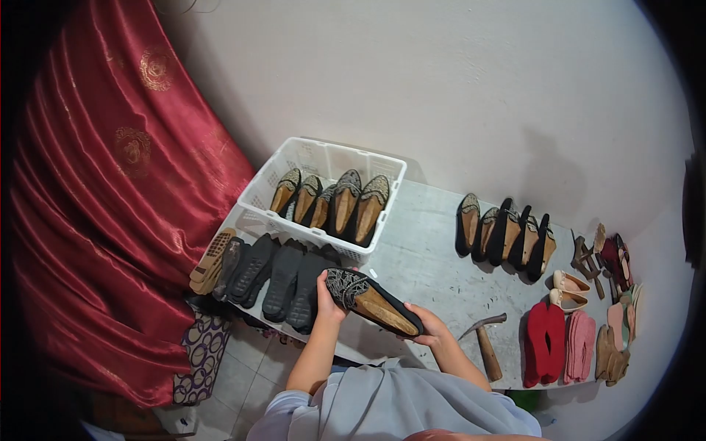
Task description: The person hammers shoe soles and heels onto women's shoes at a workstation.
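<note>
Between my two hands I hold a black shoe [379, 303] with a patterned silver-grey toe and a wooden last showing in its opening. My left hand [329, 300] grips the toe end, its thumb along the side. At the heel end, my right hand [432, 327] is closed around the back of the shoe. Just beyond the shoe stands a white plastic basket [316, 234] with several similar shoes [344, 202] on lasts. Dark soles [283, 283] lie in a row to the left of my left hand. A hammer [485, 345] rests on the table right of my right hand.
Farther right on the grey table [419, 228] stand several more lasted shoes [507, 234]. Red insoles [544, 342], pink insoles [581, 345] and cream shoes [570, 289] lie near the right end. A red curtain [110, 220] hangs at the left, and a wall closes off the back.
</note>
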The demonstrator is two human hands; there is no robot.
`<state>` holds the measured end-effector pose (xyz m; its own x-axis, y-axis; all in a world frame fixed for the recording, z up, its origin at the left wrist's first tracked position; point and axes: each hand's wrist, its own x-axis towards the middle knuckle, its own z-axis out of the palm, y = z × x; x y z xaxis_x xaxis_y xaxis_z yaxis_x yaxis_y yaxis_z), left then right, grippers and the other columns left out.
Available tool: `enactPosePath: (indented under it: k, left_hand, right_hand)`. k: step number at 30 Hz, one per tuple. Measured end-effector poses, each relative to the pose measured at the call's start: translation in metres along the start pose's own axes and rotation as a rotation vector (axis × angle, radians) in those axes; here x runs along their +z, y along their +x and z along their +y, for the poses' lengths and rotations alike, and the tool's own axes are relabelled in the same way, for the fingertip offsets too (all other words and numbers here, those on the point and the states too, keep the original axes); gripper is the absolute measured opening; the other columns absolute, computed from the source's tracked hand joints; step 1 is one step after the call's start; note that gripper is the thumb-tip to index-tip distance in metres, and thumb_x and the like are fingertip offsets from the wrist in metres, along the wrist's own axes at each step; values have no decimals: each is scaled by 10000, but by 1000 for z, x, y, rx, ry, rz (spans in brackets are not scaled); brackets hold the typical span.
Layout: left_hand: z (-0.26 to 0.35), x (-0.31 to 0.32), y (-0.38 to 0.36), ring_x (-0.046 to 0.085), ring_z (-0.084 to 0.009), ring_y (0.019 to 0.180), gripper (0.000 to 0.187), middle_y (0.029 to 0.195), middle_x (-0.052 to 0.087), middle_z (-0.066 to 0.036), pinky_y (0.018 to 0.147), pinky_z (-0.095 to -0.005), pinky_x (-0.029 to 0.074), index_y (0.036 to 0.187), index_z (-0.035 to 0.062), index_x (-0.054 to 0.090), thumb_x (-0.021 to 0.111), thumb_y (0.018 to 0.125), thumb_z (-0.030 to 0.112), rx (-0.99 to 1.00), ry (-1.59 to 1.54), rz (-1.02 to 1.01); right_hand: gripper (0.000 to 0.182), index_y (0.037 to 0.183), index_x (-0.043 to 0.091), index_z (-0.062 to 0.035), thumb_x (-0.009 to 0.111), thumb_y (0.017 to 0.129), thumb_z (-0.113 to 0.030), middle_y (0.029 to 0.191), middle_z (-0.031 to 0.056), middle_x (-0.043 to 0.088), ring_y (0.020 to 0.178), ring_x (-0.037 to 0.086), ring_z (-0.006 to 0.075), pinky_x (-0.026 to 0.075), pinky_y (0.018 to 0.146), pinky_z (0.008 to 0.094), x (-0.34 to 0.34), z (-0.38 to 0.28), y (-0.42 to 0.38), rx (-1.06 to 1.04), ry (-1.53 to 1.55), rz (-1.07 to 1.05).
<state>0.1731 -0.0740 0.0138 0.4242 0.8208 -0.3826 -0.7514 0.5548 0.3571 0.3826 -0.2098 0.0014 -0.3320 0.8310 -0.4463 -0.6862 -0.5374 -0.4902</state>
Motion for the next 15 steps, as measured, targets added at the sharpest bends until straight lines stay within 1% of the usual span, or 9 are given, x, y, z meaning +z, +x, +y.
enactPosePath:
  k: [3,6,8,9,10,11,12,13,15]
  left_hand:
    - [34,1,10,591,-326,1046,590,1133,615,-172,937,-445,463,1178,-2,534,374,895,490,13,53,-25]
    - [72,8,24,607,-310,1022,565,1097,634,-157,925,-436,472,1169,14,549,367,901,477,26,92,-58]
    - [101,12,39,626,-286,989,514,1057,654,-134,911,-429,481,1144,37,577,382,904,447,20,147,-86]
    - [117,16,49,636,-275,958,466,1032,665,-115,888,-429,494,1092,47,608,428,894,429,-1,148,-51]
    - [131,24,59,652,-252,866,407,955,674,-91,792,-401,525,1018,64,621,453,894,414,-3,153,-16]
    - [146,31,68,668,-229,774,358,877,682,-68,696,-373,557,944,80,635,479,894,398,-2,156,20]
    - [160,32,85,668,-228,754,312,852,681,-64,674,-368,559,919,88,633,524,880,378,3,171,18]
    - [174,39,99,666,-229,744,306,837,680,-64,676,-372,561,910,82,632,542,871,373,23,209,60]
    - [201,57,123,664,-231,739,296,822,677,-74,681,-371,561,889,74,633,550,862,357,45,232,-51]
  right_hand:
    - [483,1206,523,5,519,918,-382,1081,166,635,926,640,281,539,691,380,26,-1,21,-38,-5,-10]
    - [366,1114,589,-4,557,911,-306,1007,123,664,846,652,202,537,762,336,67,-2,43,-97,126,101]
    - [395,1147,575,-10,518,918,-326,1061,133,650,927,635,214,506,827,339,83,-2,66,-124,102,109]
    - [410,1164,567,-13,498,921,-336,1088,138,643,967,626,220,491,860,341,90,-2,80,-143,94,113]
    - [421,1169,567,-20,488,922,-352,1097,116,644,980,619,202,479,877,333,104,-7,90,-163,69,68]
    - [442,1186,562,-26,485,921,-372,1107,101,642,997,610,190,463,893,330,120,-11,96,-171,19,99]
    - [426,1194,558,-37,506,916,-356,1113,87,633,1008,595,177,451,882,324,127,-15,108,-182,-2,76]
    - [413,1202,554,-48,526,911,-340,1118,74,623,1019,580,165,439,872,317,135,-20,120,-196,-28,55]
    - [491,1277,495,-40,539,902,-354,1204,76,574,1090,542,170,406,933,320,155,-37,136,-294,-264,46]
